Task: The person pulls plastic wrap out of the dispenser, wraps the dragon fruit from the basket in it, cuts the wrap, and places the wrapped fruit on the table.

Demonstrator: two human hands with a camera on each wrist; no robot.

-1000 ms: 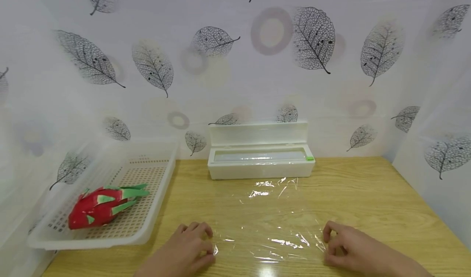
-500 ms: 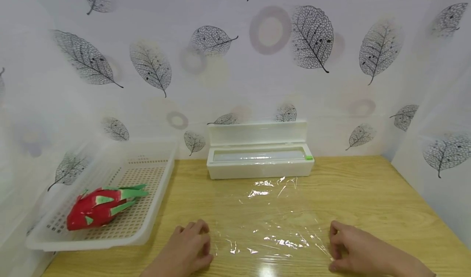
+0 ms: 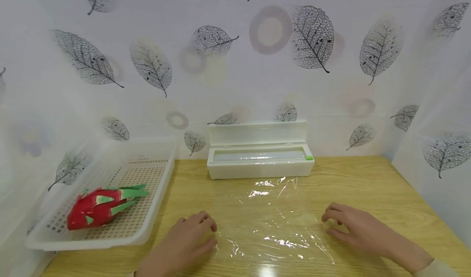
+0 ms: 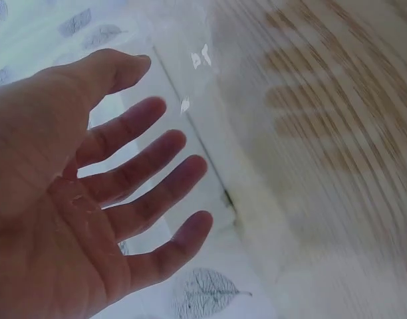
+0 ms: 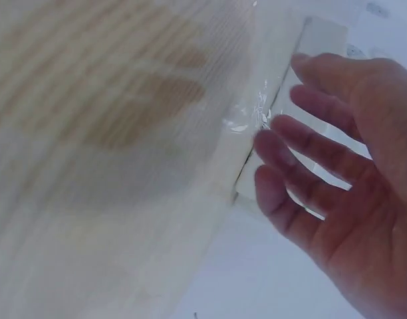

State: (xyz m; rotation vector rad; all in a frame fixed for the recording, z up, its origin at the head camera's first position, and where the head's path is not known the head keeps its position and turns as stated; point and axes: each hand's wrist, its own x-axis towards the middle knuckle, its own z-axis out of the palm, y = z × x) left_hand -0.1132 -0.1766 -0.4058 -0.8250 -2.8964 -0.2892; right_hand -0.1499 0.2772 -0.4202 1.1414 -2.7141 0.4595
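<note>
A sheet of clear plastic wrap (image 3: 279,243) lies spread over the wooden table, its creases shining. It runs back to a white wrap dispenser box (image 3: 259,170), whose lid stands up and whose roll shows inside. My left hand (image 3: 185,238) hovers at the sheet's left edge, thumb and fingers spread apart; the left wrist view shows nothing in the palm (image 4: 64,219). On the other side my right hand (image 3: 358,230) is beside the sheet's right edge. Its fingers (image 5: 310,136) are loosely bent and hold nothing.
At the left, a white plastic basket (image 3: 156,211) holds a red dragon fruit (image 3: 99,209) with green tips. A small green piece (image 3: 310,158) sits at the box's right end. Behind the table (image 3: 375,183) hangs a leaf-patterned sheet (image 3: 239,77), which also covers both sides.
Both hands have let go of the wrap's near corners, and their fingers have spread. The right hand first moved slightly outward, then up and away from the sheet. The wrap now lies on the table.
</note>
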